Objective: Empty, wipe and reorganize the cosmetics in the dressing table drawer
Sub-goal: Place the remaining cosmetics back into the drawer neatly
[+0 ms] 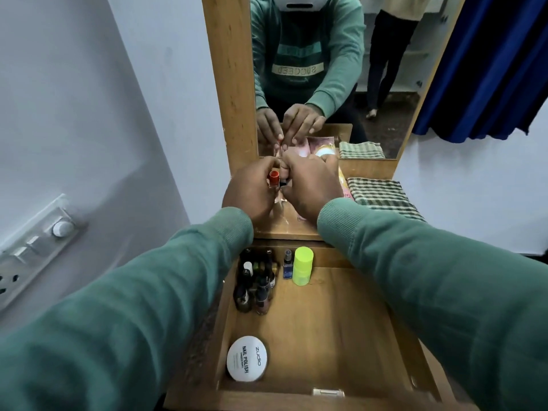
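Observation:
My left hand (252,192) is shut on a small red nail polish bottle (274,178), held upright above the dressing table top (284,229). My right hand (311,185) meets it from the right, with its fingers pinched on a small dark item (282,183) beside the red bottle. Crinkled clear plastic (278,203) lies under both hands. Below, the wooden drawer (326,321) is open. A cluster of several nail polish bottles (256,283) stands at its far left. Beside them are a small blue spray bottle (287,265) and a neon green bottle (302,266). A white round tub (247,358) sits near the front left.
A green checked cloth (382,197) lies folded on the table top at the right, with a pink packet (344,185) partly hidden behind my right hand. The mirror (326,69) stands behind. A switchboard (35,241) is on the left wall, a blue curtain (489,69) at the right.

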